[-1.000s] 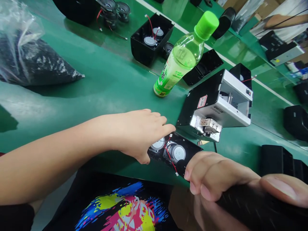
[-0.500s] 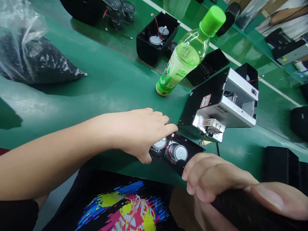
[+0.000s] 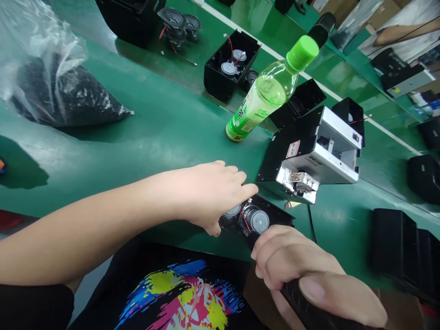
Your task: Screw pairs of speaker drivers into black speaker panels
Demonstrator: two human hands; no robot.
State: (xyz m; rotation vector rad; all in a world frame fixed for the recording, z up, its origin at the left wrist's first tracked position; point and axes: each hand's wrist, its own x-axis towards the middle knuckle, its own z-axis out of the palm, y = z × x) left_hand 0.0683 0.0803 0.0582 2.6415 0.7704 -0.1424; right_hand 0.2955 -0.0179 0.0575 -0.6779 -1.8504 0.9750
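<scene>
My left hand (image 3: 211,197) lies over the left end of a black speaker panel (image 3: 277,208), its fingers and thumb gripping the sides. On the panel sit two round speakers; the right-hand speaker (image 3: 259,222) shows its silver back and a red wire, while the other is partly under my fingers. My right hand (image 3: 292,256) is wrapped around a black electric screwdriver (image 3: 305,309). The screwdriver's nose points down at the panel's near edge beside the right-hand speaker. My fingers hide its tip, so contact cannot be made out.
Just beyond the panel stands a silver and black screw feeder (image 3: 295,153). Behind it are a green tea bottle (image 3: 264,98) and an open black speaker box (image 3: 220,82). A plastic bag of black parts (image 3: 65,91) lies at left. Black boxes (image 3: 393,243) stand at right.
The view has shifted slightly. My right hand has moved a little left, bringing the screwdriver with it, and its thumb sits farther left. My left hand keeps its hold on the speaker panel.
</scene>
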